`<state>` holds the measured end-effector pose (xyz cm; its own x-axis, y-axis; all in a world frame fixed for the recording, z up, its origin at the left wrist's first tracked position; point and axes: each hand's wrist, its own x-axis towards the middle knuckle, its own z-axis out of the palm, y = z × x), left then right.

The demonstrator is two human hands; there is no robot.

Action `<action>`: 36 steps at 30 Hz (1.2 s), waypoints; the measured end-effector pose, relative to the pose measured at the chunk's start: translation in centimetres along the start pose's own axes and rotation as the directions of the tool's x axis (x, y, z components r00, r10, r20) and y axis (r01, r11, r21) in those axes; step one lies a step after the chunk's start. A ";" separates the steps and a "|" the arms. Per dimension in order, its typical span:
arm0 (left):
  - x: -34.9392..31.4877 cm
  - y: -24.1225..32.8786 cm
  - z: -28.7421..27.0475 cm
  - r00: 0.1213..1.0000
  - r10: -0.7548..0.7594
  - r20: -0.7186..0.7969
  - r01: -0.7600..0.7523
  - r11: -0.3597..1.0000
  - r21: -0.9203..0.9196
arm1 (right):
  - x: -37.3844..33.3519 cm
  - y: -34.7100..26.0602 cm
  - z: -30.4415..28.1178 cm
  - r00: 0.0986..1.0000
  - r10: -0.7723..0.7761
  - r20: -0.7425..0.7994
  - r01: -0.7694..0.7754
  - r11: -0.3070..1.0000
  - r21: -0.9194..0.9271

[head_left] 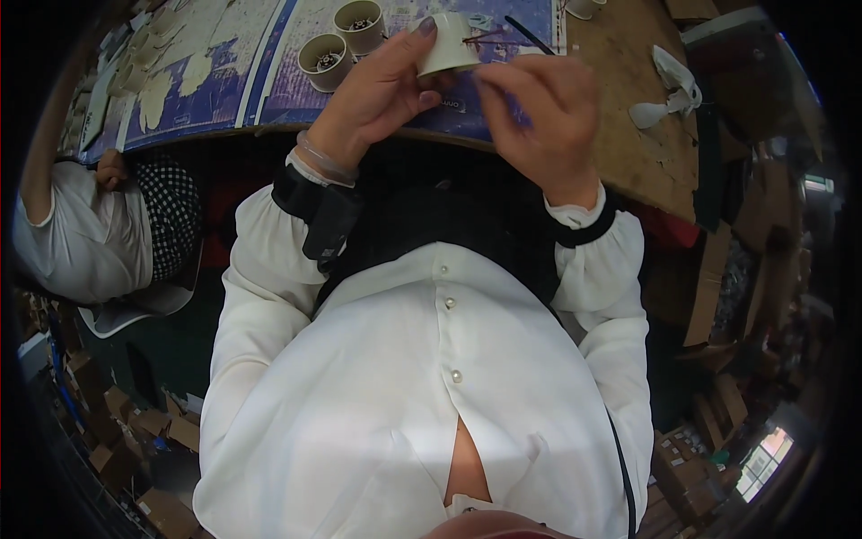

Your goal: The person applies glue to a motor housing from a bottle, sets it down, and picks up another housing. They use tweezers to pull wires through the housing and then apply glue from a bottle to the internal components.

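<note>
In the head view, the left hand has its grip closed on a cream cup, raised above the near part of the bench. Fingers press its left side, and the cup is tilted, its wider rim turned toward the person. Thin reddish wires stick out to the right from its side.

The right hand is just right of the cup, thumb and forefinger drawn close together near its rim. It is slightly blurred, and I cannot tell whether that grip is fully closed or has hold of anything.

To the left of the held cup, two similar cups stand upright on a purple sheet: a near one and a far one, each with dark and metallic bits inside. Beyond the right hand lies a slim black stick, and farther off to the right is another pale cup. A crumpled white piece lies on the bench's bare brown part at right. At far left, more cups sit near a co-worker in white.
</note>
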<state>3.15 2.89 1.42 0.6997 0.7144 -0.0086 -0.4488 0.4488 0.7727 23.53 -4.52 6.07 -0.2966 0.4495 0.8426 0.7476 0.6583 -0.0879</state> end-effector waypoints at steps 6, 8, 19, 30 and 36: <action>1.6 -0.8 1.0 0.886 0.289 0.363 -0.184 0.937 -0.297 | 1.7 1.9 -0.4 0.993 0.121 -0.005 -0.121 0.992 -0.026; 0.7 -0.6 1.1 0.940 0.230 0.254 -0.176 0.960 -0.217 | 1.4 1.6 -0.7 0.934 0.237 0.268 -0.255 0.966 0.036; -1.1 -0.6 1.5 0.892 0.421 0.166 -0.446 0.753 0.484 | -0.6 1.4 -1.4 0.901 0.282 0.330 -0.363 0.907 0.214; -1.4 -0.4 1.7 0.756 0.544 0.363 -0.560 0.252 0.789 | -1.7 0.9 -0.9 0.823 0.406 0.398 -0.542 0.773 0.331; -1.6 -1.0 1.7 0.775 0.551 0.309 -0.547 0.339 0.766 | -1.8 1.0 -0.4 0.839 0.379 0.389 -0.504 0.812 0.295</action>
<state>3.45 0.39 1.77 0.4670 0.6350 0.6153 -0.1092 -0.6491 0.7528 25.02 -4.94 4.63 -0.1966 0.8620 0.4672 0.5815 0.4862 -0.6523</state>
